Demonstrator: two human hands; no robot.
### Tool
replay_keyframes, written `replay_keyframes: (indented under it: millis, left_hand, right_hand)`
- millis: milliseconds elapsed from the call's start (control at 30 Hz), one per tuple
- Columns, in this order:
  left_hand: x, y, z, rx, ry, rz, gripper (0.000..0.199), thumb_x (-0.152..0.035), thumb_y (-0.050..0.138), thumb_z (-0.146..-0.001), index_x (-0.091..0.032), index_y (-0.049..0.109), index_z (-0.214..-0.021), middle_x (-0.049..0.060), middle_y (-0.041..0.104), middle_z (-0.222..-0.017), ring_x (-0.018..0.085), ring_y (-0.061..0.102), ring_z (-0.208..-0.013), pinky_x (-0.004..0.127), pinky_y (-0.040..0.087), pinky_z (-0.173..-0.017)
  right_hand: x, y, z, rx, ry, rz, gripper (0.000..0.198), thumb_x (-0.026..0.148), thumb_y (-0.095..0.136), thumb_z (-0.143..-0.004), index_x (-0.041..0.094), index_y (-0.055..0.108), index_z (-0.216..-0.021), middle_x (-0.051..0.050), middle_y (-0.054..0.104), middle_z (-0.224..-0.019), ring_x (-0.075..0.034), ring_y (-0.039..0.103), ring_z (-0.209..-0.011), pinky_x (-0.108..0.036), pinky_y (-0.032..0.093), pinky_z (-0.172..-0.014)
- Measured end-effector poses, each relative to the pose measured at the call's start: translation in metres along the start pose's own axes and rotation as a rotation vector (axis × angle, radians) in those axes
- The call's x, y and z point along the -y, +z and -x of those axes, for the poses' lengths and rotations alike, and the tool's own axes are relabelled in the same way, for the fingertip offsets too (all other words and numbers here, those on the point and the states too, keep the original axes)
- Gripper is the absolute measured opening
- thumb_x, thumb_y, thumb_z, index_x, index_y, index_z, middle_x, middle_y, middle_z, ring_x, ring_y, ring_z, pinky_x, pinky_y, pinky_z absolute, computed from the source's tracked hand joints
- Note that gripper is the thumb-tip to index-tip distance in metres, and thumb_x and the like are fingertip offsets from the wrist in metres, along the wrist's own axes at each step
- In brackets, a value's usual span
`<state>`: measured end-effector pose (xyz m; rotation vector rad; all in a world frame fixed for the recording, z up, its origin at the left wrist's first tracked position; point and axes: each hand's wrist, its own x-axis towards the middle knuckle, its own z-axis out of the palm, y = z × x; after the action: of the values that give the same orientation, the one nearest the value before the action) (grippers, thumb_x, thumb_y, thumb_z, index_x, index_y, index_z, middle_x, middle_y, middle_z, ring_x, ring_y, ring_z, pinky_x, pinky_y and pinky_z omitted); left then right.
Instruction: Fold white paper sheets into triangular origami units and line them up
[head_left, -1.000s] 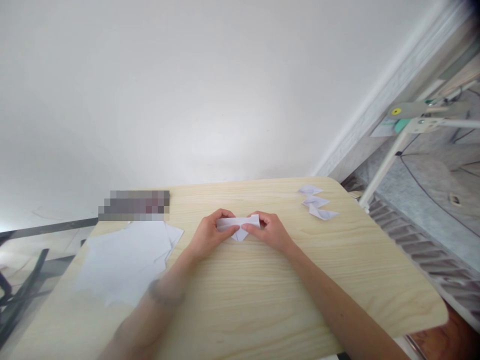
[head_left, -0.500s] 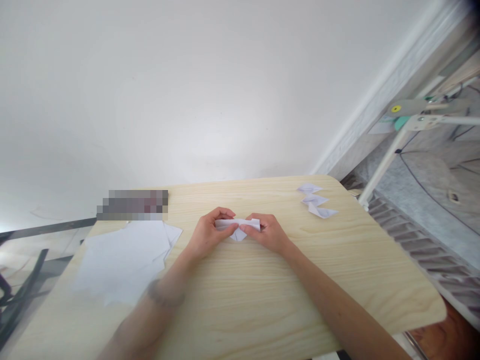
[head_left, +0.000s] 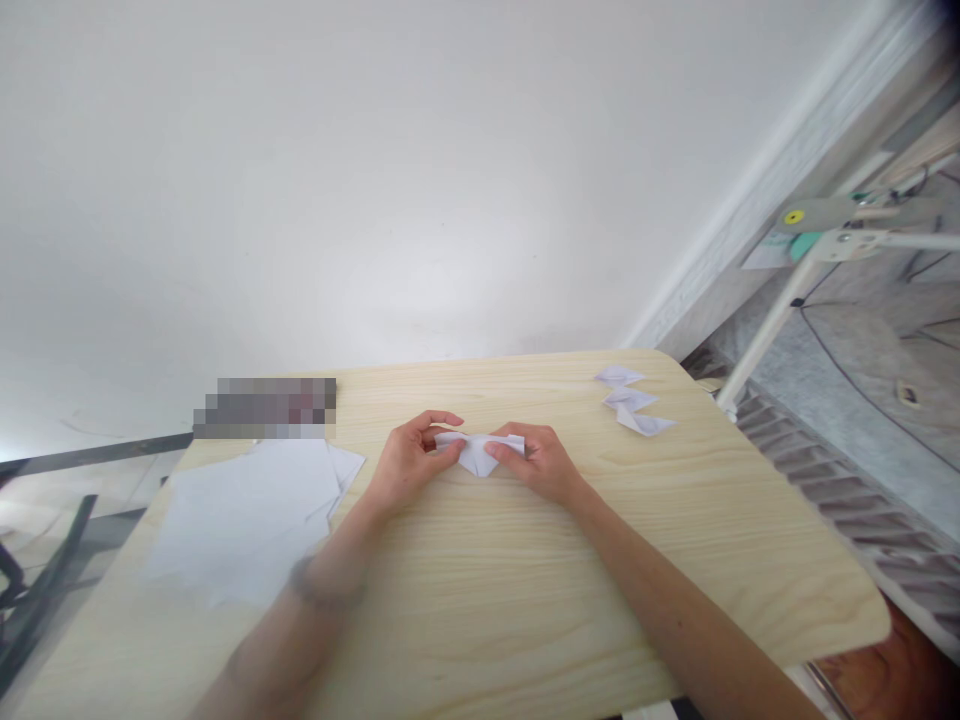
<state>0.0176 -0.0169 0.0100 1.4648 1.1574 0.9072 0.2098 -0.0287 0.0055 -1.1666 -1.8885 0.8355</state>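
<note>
Left fingers (head_left: 448, 457) edged outward along folded paper (head_left: 478, 457); underside unclear.

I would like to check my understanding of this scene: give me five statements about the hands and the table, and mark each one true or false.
1. The left hand and the right hand hold the same folded paper. True.
2. A dark band is on the right arm. False: the dark band is on the left arm.
3. Three small folded papers lie to the right of the hands. True.
4. The loose white sheets lie between the arms. False: the sheets lie on the left side.
5. The table has a pale, wood-patterned top. True.
</note>
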Motion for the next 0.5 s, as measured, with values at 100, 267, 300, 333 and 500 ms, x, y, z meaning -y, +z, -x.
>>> replay_keyframes:
  millis: [100, 267, 300, 333, 500]
  left_hand:
    - [-0.002, -0.003, 0.001, 0.05, -0.043, 0.088, 0.039, -0.034, 0.063, -0.069, -0.014, 0.055, -0.102, 0.006, 0.069, -0.079, 0.016, 0.063, -0.067, 0.023, 0.046, -0.057]
    - [-0.002, -0.008, 0.003, 0.17, -0.065, 0.153, 0.048, -0.03, 0.06, -0.071, -0.015, 0.052, -0.116, 0.005, 0.069, -0.086, 0.014, 0.062, -0.07, 0.022, 0.045, -0.061]
    - [-0.002, -0.009, 0.003, 0.192, -0.07, 0.152, 0.049, -0.029, 0.06, -0.072, -0.015, 0.051, -0.118, 0.004, 0.069, -0.086, 0.013, 0.061, -0.07, 0.021, 0.045, -0.06]
    - [-0.002, -0.01, 0.003, 0.211, -0.072, 0.153, 0.049, -0.029, 0.059, -0.072, -0.016, 0.05, -0.119, 0.004, 0.069, -0.085, 0.013, 0.061, -0.069, 0.021, 0.044, -0.059]
    - [-0.004, -0.013, 0.003, 0.26, -0.032, 0.181, 0.05, -0.028, 0.057, -0.074, -0.018, 0.046, -0.122, 0.001, 0.067, -0.078, 0.011, 0.06, -0.067, 0.02, 0.043, -0.06]
  right_hand:
    - [-0.002, -0.001, 0.0, 0.001, 0.028, -0.01, 0.026, 0.036, 0.048, -0.08, 0.016, 0.06, -0.071, -0.001, 0.058, -0.064, -0.011, 0.049, -0.057, -0.021, 0.036, -0.053]
    - [-0.01, -0.003, 0.001, -0.011, 0.107, -0.094, 0.032, 0.041, 0.048, -0.08, 0.015, 0.054, -0.061, 0.0, 0.054, -0.062, -0.011, 0.048, -0.057, -0.021, 0.035, -0.051]
    - [-0.011, -0.004, 0.001, -0.007, 0.125, -0.108, 0.033, 0.042, 0.048, -0.079, 0.015, 0.053, -0.06, 0.0, 0.053, -0.06, -0.011, 0.047, -0.056, -0.021, 0.034, -0.05]
    - [-0.013, -0.004, 0.001, -0.004, 0.141, -0.119, 0.034, 0.042, 0.048, -0.079, 0.015, 0.052, -0.059, 0.0, 0.052, -0.059, -0.011, 0.046, -0.055, -0.021, 0.034, -0.05]
    - [-0.013, -0.004, 0.0, -0.004, 0.163, -0.115, 0.034, 0.043, 0.049, -0.078, 0.015, 0.051, -0.058, 0.002, 0.047, -0.054, -0.01, 0.042, -0.052, -0.021, 0.032, -0.048]
